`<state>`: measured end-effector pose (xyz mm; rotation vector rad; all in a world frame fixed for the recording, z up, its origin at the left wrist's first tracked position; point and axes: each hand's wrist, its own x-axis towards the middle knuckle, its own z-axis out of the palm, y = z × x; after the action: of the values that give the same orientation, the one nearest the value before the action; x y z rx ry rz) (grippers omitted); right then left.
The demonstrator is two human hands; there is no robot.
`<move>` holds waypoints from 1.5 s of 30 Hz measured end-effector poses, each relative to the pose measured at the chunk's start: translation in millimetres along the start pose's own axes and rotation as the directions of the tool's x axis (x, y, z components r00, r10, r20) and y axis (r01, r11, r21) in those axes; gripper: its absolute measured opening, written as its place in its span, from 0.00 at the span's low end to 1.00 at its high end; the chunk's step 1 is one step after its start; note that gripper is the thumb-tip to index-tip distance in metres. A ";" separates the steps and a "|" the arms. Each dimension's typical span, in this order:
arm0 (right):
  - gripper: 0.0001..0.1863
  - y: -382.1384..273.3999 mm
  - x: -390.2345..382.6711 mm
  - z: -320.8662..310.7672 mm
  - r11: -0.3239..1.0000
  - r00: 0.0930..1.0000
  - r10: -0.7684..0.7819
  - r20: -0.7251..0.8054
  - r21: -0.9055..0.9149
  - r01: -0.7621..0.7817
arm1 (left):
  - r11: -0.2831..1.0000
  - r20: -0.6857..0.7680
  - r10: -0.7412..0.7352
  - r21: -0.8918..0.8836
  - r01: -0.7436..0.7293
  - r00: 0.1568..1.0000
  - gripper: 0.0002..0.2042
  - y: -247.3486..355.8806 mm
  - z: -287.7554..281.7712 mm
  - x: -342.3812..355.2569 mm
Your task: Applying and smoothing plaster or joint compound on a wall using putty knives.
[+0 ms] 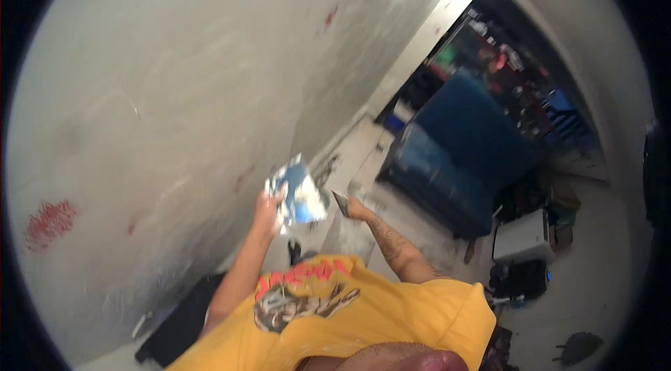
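My left hand (266,212) is closed on the near-left side of a square, shiny metal plate (307,198), which looks like a plasterer's hawk smeared with white paste. To its right, my right hand (358,210) grips a putty knife (341,203), its dark blade pointing toward the plate but apart from it. Just left of the plate rises a grey plastered wall (175,112), with neither hand touching it.
Red patches (50,224) mark the wall. A blue armchair (454,147) stands ahead on the right, with a white box (521,238) and a black case (518,280) nearer. Something black and flat (185,322) lies at the wall's foot. Clutter fills the far opening.
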<state>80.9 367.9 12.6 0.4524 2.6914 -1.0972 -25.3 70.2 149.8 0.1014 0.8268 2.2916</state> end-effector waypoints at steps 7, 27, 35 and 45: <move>0.20 -40.5 76.2 -298.4 0.789 0.644 0.386 -0.661 0.598 0.140 | 0.963 0.087 -0.262 0.083 0.255 0.961 0.08 -20.2 -24.6 2.3; 0.23 -442.4 95.2 -445.1 0.932 0.230 -0.341 -0.911 -0.297 0.207 | 0.938 -0.140 -0.346 -0.088 0.337 0.928 0.07 -26.3 -80.8 16.8; 0.25 -489.4 31.1 -367.5 0.733 -0.107 -0.668 -0.736 -0.676 0.074 | 0.921 -0.115 -0.388 -0.079 0.381 0.914 0.07 -27.7 -75.6 24.6; 0.27 -368.0 -73.8 -169.4 0.452 0.378 -0.583 -0.719 0.100 0.886 | 0.974 -0.165 -0.201 0.073 0.215 0.966 0.10 -30.7 -63.9 7.3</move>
<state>8.3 223.1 391.2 -0.7030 3.2158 -2.2591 -31.3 57.8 80.0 -0.1227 0.9742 2.0836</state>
